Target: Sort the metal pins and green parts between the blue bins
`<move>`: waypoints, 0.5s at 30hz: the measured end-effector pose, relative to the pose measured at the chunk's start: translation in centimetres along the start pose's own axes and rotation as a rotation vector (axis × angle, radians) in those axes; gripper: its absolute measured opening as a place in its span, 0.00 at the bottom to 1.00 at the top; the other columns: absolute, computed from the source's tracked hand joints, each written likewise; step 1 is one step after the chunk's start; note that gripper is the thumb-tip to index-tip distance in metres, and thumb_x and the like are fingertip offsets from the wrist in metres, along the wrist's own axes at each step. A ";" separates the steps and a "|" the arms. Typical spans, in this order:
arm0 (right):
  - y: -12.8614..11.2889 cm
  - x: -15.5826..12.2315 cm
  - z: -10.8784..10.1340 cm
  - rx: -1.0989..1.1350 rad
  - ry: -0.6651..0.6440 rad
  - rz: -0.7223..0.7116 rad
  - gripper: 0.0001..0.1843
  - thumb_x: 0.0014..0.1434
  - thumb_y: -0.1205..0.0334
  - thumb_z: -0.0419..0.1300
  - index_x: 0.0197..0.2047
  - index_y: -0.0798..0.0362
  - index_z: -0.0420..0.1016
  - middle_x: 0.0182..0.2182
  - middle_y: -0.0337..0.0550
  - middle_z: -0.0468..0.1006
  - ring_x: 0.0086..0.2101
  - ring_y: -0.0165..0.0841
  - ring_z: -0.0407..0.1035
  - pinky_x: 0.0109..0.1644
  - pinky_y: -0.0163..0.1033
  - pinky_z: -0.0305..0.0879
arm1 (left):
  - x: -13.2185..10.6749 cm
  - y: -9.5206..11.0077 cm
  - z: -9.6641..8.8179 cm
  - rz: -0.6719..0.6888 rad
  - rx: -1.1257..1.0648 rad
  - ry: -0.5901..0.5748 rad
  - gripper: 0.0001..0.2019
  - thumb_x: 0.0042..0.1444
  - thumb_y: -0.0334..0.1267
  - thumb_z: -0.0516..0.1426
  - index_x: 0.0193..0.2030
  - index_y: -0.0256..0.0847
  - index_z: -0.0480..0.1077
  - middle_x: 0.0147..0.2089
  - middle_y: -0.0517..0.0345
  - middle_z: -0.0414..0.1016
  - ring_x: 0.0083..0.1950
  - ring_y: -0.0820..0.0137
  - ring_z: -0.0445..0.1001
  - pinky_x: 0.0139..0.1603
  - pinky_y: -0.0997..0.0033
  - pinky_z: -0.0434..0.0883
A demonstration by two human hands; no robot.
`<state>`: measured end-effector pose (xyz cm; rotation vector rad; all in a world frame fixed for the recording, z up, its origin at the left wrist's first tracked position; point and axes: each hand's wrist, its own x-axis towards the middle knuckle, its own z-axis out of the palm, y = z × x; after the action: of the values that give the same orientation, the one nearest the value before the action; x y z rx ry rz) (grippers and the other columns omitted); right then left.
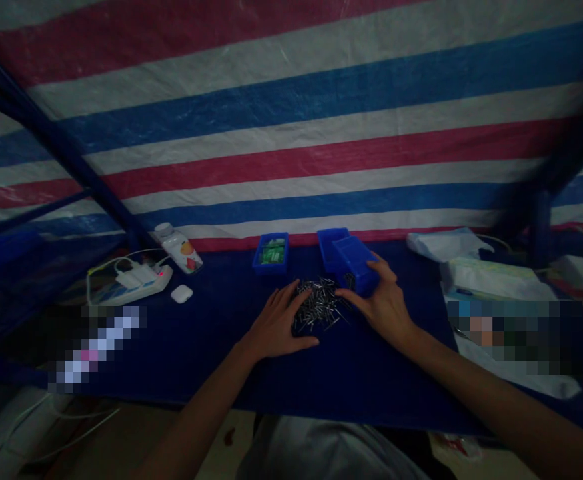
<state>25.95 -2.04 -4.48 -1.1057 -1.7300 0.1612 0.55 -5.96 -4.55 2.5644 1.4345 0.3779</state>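
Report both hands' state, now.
Left hand: open, fingers curved at the edge of the pile of thin metal pins.
Right hand: closed on a tilted blue plastic bin.

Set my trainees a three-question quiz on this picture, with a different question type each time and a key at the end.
1. Multiple choice. What does the right hand hold?
(a) a white bottle with a printed label
(b) a blue rectangular plastic bin
(c) a white power strip

2. True or false. The left hand is at the loose pile of thin, dark, metallic-looking pins.

3. Fill in the blank. Beyond the left hand stands a small blue plastic box whose small items are mostly ____ in colour.

Key: 1. b; 2. true; 3. green.
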 end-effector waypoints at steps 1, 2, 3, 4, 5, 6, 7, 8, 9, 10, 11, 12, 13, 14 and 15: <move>-0.2 0.1 0.0 -0.001 -0.028 -0.006 0.40 0.50 0.37 0.64 0.58 0.47 0.55 0.62 0.56 0.61 0.57 0.52 0.65 0.55 0.61 0.68 | 0.0 0.0 0.0 0.000 0.003 -0.002 0.50 0.49 0.63 0.60 0.73 0.47 0.44 0.75 0.43 0.40 0.73 0.49 0.45 0.70 0.42 0.50; -0.4 0.3 0.0 -0.003 -0.054 -0.012 0.39 0.51 0.37 0.64 0.58 0.47 0.56 0.63 0.56 0.60 0.56 0.52 0.65 0.53 0.61 0.69 | 0.0 0.0 0.0 -0.001 0.004 -0.003 0.50 0.49 0.63 0.60 0.73 0.47 0.44 0.75 0.43 0.40 0.73 0.49 0.45 0.70 0.42 0.49; -0.6 0.4 0.0 -0.007 -0.082 -0.019 0.38 0.51 0.37 0.64 0.58 0.47 0.57 0.63 0.56 0.60 0.56 0.52 0.66 0.52 0.61 0.70 | 0.0 0.0 0.0 -0.003 0.003 -0.002 0.50 0.49 0.63 0.60 0.73 0.47 0.44 0.75 0.43 0.40 0.73 0.49 0.46 0.70 0.42 0.49; -0.7 0.5 0.0 -0.011 -0.109 -0.024 0.38 0.51 0.38 0.64 0.58 0.46 0.57 0.64 0.55 0.59 0.56 0.52 0.66 0.51 0.61 0.72 | 0.0 0.0 0.1 -0.005 0.000 0.001 0.50 0.49 0.63 0.60 0.73 0.47 0.43 0.75 0.44 0.40 0.73 0.49 0.46 0.70 0.42 0.49; -0.9 0.6 0.0 -0.015 -0.135 -0.027 0.37 0.52 0.38 0.63 0.58 0.46 0.58 0.65 0.55 0.59 0.56 0.53 0.66 0.49 0.61 0.73 | 0.0 -0.1 0.1 -0.006 -0.002 0.004 0.49 0.49 0.63 0.60 0.73 0.48 0.43 0.75 0.44 0.40 0.73 0.49 0.46 0.70 0.41 0.49; -1.1 0.7 0.0 -0.019 -0.160 -0.029 0.36 0.52 0.38 0.63 0.58 0.46 0.59 0.65 0.55 0.58 0.56 0.53 0.66 0.48 0.60 0.74 | 0.0 -0.1 0.2 -0.007 -0.004 0.009 0.49 0.49 0.63 0.60 0.73 0.48 0.44 0.75 0.44 0.40 0.73 0.48 0.46 0.70 0.41 0.49; -1.2 0.8 0.0 -0.023 -0.182 -0.031 0.36 0.53 0.38 0.63 0.58 0.46 0.60 0.65 0.55 0.58 0.56 0.53 0.66 0.47 0.60 0.74 | -0.1 -0.1 0.2 -0.007 -0.004 0.014 0.49 0.49 0.62 0.60 0.72 0.49 0.44 0.75 0.45 0.40 0.73 0.48 0.47 0.70 0.40 0.49; -1.4 0.9 0.0 -0.026 -0.199 -0.037 0.35 0.53 0.39 0.63 0.58 0.46 0.60 0.65 0.55 0.58 0.55 0.54 0.67 0.45 0.60 0.75 | -0.1 -0.1 0.3 -0.005 -0.003 0.017 0.48 0.50 0.62 0.60 0.72 0.49 0.44 0.75 0.45 0.40 0.73 0.48 0.47 0.70 0.40 0.49; -1.6 1.0 -0.1 -0.030 -0.212 -0.045 0.35 0.53 0.39 0.62 0.58 0.47 0.61 0.66 0.55 0.57 0.55 0.54 0.67 0.45 0.60 0.75 | -0.1 -0.2 0.3 -0.004 0.000 0.022 0.48 0.50 0.61 0.60 0.72 0.49 0.44 0.75 0.45 0.40 0.73 0.48 0.47 0.70 0.40 0.49; -1.8 1.1 -0.1 -0.034 -0.220 -0.055 0.34 0.54 0.39 0.62 0.58 0.47 0.61 0.66 0.55 0.57 0.54 0.54 0.68 0.44 0.60 0.75 | -0.1 -0.2 0.4 -0.002 0.002 0.027 0.48 0.50 0.60 0.61 0.72 0.50 0.44 0.75 0.45 0.40 0.73 0.48 0.47 0.70 0.40 0.49; -2.0 1.3 -0.1 -0.041 -0.227 -0.067 0.34 0.54 0.40 0.62 0.58 0.47 0.62 0.66 0.55 0.57 0.54 0.54 0.68 0.44 0.60 0.76 | -0.1 -0.2 0.4 0.002 0.004 0.033 0.48 0.50 0.60 0.61 0.72 0.50 0.43 0.75 0.45 0.41 0.73 0.48 0.48 0.70 0.40 0.49; -2.2 1.4 -0.2 -0.051 -0.231 -0.082 0.33 0.54 0.40 0.62 0.58 0.47 0.63 0.66 0.55 0.57 0.54 0.54 0.68 0.44 0.60 0.76 | -0.1 -0.2 0.4 0.006 0.005 0.038 0.48 0.50 0.60 0.61 0.72 0.50 0.44 0.75 0.45 0.41 0.72 0.48 0.48 0.70 0.40 0.50; -2.4 1.6 -0.3 -0.068 -0.236 -0.099 0.32 0.55 0.40 0.62 0.58 0.46 0.63 0.66 0.54 0.57 0.53 0.54 0.69 0.43 0.59 0.76 | -0.1 -0.3 0.4 0.010 0.005 0.042 0.48 0.50 0.60 0.61 0.72 0.49 0.44 0.75 0.44 0.41 0.72 0.48 0.48 0.69 0.41 0.50; -2.5 1.7 -0.3 -0.090 -0.244 -0.119 0.32 0.56 0.40 0.61 0.58 0.46 0.64 0.67 0.54 0.56 0.53 0.54 0.69 0.42 0.58 0.77 | -0.1 -0.3 0.5 0.014 0.006 0.045 0.47 0.50 0.60 0.61 0.72 0.49 0.44 0.75 0.44 0.41 0.72 0.48 0.48 0.69 0.41 0.51; -2.7 1.8 -0.4 -0.116 -0.252 -0.144 0.31 0.56 0.40 0.60 0.58 0.46 0.64 0.67 0.53 0.56 0.52 0.53 0.70 0.41 0.57 0.77 | -0.1 -0.3 0.5 0.018 0.008 0.046 0.47 0.50 0.60 0.61 0.72 0.48 0.45 0.75 0.43 0.42 0.72 0.48 0.49 0.69 0.41 0.51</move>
<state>24.58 -2.35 -1.54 -1.0749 -2.0595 0.1151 0.42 -5.90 -5.07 2.5926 1.4317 0.4378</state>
